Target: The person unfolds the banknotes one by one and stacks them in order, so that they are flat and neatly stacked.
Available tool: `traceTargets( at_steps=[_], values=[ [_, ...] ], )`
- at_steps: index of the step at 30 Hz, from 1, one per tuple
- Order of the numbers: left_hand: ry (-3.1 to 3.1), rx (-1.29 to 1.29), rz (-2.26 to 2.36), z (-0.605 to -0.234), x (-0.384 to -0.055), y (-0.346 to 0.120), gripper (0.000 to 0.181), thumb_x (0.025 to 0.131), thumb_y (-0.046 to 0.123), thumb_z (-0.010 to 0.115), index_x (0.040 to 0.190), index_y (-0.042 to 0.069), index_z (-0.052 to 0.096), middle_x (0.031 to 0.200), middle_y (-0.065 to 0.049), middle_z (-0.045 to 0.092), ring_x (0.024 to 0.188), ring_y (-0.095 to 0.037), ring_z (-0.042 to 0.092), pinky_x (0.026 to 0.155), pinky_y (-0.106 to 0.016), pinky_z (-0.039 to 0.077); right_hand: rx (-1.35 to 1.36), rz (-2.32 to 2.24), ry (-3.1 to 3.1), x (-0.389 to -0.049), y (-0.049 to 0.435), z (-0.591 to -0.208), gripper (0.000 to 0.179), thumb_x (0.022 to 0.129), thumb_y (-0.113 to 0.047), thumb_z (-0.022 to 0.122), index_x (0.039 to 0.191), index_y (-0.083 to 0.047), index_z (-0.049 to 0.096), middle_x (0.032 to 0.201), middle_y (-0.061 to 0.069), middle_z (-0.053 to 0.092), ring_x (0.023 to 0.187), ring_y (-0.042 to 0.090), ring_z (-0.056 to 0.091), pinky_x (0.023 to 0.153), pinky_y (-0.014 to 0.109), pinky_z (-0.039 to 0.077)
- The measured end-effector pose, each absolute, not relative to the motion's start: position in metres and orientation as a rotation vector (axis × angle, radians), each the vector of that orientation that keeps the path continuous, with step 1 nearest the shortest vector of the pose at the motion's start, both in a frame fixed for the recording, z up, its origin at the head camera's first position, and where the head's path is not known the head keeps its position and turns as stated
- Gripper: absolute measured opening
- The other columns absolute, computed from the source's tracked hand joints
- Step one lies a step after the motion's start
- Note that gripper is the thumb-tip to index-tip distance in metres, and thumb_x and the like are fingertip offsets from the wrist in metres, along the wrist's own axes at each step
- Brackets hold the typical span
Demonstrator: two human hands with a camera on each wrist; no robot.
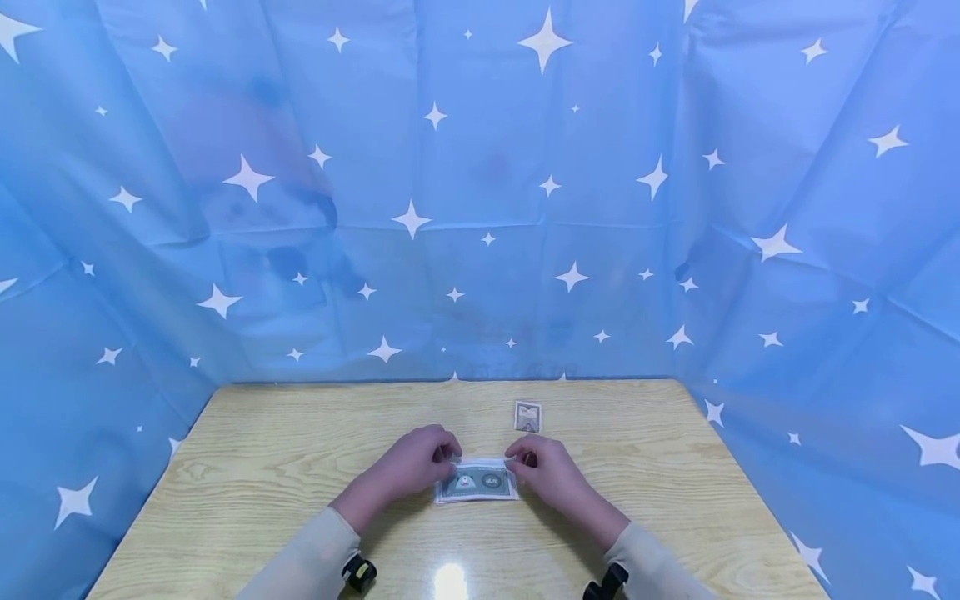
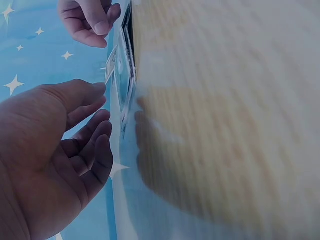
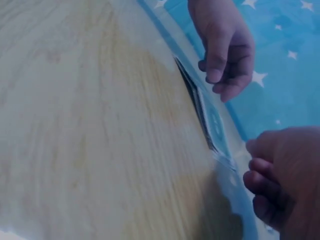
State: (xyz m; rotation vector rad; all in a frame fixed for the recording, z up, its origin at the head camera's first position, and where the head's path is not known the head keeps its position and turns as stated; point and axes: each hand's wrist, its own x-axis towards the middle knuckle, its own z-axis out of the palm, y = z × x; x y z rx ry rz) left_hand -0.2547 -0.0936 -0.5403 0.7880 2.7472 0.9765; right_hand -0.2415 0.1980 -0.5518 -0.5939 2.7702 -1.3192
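A green and white play banknote (image 1: 478,482) with a rabbit-like figure and a round seal lies flat on the wooden table, its long side across. Seen edge-on in the right wrist view, the banknote (image 3: 214,120) bows up slightly, with a dark gap under its near edge. My left hand (image 1: 417,460) is at its upper left corner, fingers loosely bent. At the upper right corner is my right hand (image 1: 553,475), similarly relaxed. The wrist views show the left hand (image 2: 55,155) and the right hand (image 3: 287,175) with fingertips close to the note, pinching nothing.
Behind the right hand lies a small purple-grey printed card (image 1: 528,417). The light wooden table (image 1: 255,467) ends at a blue star-patterned curtain (image 1: 480,167) at the back and sides. Black wrist bands (image 1: 360,575) sit over pale sleeves (image 1: 307,558).
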Motion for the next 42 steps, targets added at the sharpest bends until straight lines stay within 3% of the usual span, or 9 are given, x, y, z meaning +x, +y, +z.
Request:
traceTargets(
  at_steps=[8, 18, 27, 32, 37, 42],
  values=[
    [2.63, 0.781, 1.109, -0.539, -0.275, -0.074, 0.014, 0.105, 0.017, 0.077, 0.118, 0.012, 0.078, 0.099, 0.01, 0.067, 0.093, -0.009, 0.064, 0.085, -0.033, 0.058, -0.391, -1.377, 2.854, -0.256, 0.213, -0.547, 0.01, 0.099, 0.0, 0.08, 0.108, -0.003, 0.077, 0.087, -0.002, 0.065, 0.074, 0.013, 0.06, 0.065, 0.027, 0.054],
    [2.571, 0.749, 1.233, -0.528, -0.313, -0.035, 0.019, 0.102, 0.014, 0.079, 0.119, 0.007, 0.077, 0.102, 0.006, 0.069, 0.096, -0.012, 0.065, 0.086, -0.034, 0.058, -0.324, -1.173, 2.998, -0.291, 0.231, -0.554, 0.021, 0.099, -0.008, 0.083, 0.117, -0.003, 0.073, 0.098, 0.005, 0.064, 0.084, 0.016, 0.06, 0.073, 0.035, 0.055],
    [2.713, 0.816, 1.019, -0.524, -0.336, 0.006, 0.036, 0.101, 0.014, 0.08, 0.136, 0.008, 0.071, 0.132, -0.011, 0.068, 0.121, -0.027, 0.067, 0.102, -0.042, 0.057, -0.361, -1.111, 2.996, -0.314, 0.237, -0.552, 0.041, 0.095, -0.012, 0.088, 0.129, 0.002, 0.07, 0.111, 0.014, 0.062, 0.094, 0.024, 0.062, 0.086, 0.046, 0.058],
    [2.785, 0.835, 0.824, -0.526, -0.342, 0.016, 0.052, 0.102, 0.019, 0.082, 0.149, 0.009, 0.065, 0.147, -0.013, 0.063, 0.135, -0.031, 0.062, 0.115, -0.045, 0.052, -0.414, -1.008, 3.001, -0.321, 0.239, -0.551, 0.055, 0.095, -0.018, 0.089, 0.141, 0.002, 0.066, 0.121, 0.015, 0.064, 0.103, 0.028, 0.065, 0.093, 0.052, 0.059],
    [2.804, 0.726, 0.734, -0.529, -0.34, 0.022, 0.061, 0.102, 0.028, 0.081, 0.157, 0.011, 0.06, 0.159, -0.012, 0.056, 0.148, -0.031, 0.053, 0.122, -0.046, 0.046, -0.462, -0.921, 3.0, -0.326, 0.239, -0.55, 0.063, 0.093, -0.019, 0.091, 0.145, 0.003, 0.065, 0.118, 0.012, 0.064, 0.099, 0.023, 0.061, 0.09, 0.047, 0.057],
    [2.837, 0.711, 0.687, -0.536, -0.341, 0.027, 0.056, 0.105, 0.035, 0.077, 0.154, 0.012, 0.064, 0.158, -0.008, 0.055, 0.147, -0.029, 0.052, 0.12, -0.046, 0.048, -0.495, -0.834, 2.996, -0.327, 0.24, -0.549, 0.058, 0.095, -0.02, 0.089, 0.143, 0.003, 0.068, 0.112, 0.008, 0.059, 0.096, 0.02, 0.055, 0.085, 0.041, 0.053]
  ],
)
